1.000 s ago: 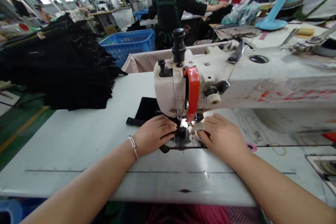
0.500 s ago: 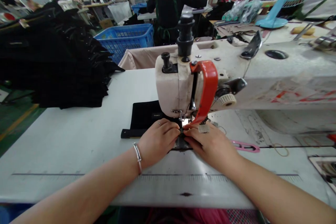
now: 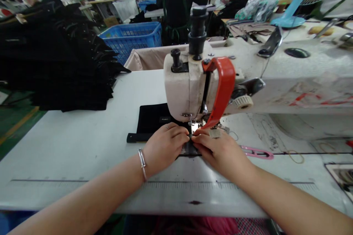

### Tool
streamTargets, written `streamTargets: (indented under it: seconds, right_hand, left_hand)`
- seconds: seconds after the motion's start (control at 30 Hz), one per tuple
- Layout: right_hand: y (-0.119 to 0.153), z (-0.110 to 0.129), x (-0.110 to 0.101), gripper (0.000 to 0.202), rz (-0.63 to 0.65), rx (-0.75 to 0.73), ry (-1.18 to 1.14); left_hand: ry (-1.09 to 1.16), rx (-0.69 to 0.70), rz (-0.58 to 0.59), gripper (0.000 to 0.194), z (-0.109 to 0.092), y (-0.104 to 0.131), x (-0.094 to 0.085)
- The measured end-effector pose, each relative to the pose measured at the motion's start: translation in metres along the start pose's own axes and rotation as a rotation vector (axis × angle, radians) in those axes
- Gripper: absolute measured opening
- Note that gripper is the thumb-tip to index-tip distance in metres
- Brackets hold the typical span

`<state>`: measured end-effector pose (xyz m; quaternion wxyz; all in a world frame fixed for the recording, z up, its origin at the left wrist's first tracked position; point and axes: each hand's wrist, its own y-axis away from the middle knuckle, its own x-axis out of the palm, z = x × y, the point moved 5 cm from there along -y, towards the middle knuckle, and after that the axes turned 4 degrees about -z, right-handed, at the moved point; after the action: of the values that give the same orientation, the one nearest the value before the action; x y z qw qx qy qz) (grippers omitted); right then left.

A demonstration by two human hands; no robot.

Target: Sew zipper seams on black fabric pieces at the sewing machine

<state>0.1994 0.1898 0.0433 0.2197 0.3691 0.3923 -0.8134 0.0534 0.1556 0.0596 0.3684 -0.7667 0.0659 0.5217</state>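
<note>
A black fabric piece [image 3: 150, 119] with a small label lies flat on the white sewing table, its right end under the head of the sewing machine [image 3: 179, 86]. My left hand [image 3: 167, 145] is closed, fingertips pinching the fabric's edge just in front of the needle. From the other side my right hand [image 3: 219, 150] pinches the same edge, thumb and forefinger almost touching the left fingertips. The presser foot and the exact stitch spot are largely hidden by the fingers and the orange guard [image 3: 222, 88].
A tall stack of black fabric pieces [image 3: 63, 62] stands at the left of the table. A pink thread snipper [image 3: 257, 152] lies right of my right hand. Behind the table are a blue basket [image 3: 132, 38] and a person [image 3: 176, 3] seen from behind.
Both hands and the fabric keep almost the same place at the needle. The view has shifted slightly. The person behind has drawn an outstretched arm in.
</note>
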Motion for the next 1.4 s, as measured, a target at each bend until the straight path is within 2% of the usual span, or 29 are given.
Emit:
streamTargets:
  seconds: [0.1,0.3,0.67,0.9,1.17,1.4]
  right_hand:
    - [0.001,0.001,-0.002,0.017,-0.019,-0.023,-0.017]
    - [0.001,0.001,-0.001,0.018,-0.027,-0.03,0.035]
    - [-0.01,-0.001,-0.002,0.023,-0.078,-0.053,0.187]
    - [-0.008,-0.006,0.001,0.017,-0.08,-0.052,0.176]
    - [-0.009,-0.007,0.001,0.019,-0.082,-0.039,0.156]
    - [-0.011,-0.009,0.003,0.018,-0.092,-0.027,0.155]
  left_hand:
    - [0.021,-0.028,0.008,0.016,0.001,0.002,-0.001]
    - [0.019,0.001,-0.044,0.016,0.001,0.001,-0.002]
    - [0.024,-0.025,-0.071,0.018,0.014,-0.006,0.002]
    - [0.004,-0.037,-0.065,0.019,0.017,-0.007,0.003]
    - [-0.005,-0.02,-0.074,0.017,0.019,-0.008,0.004]
    - [-0.001,-0.063,-0.072,0.018,0.021,-0.008,0.006]
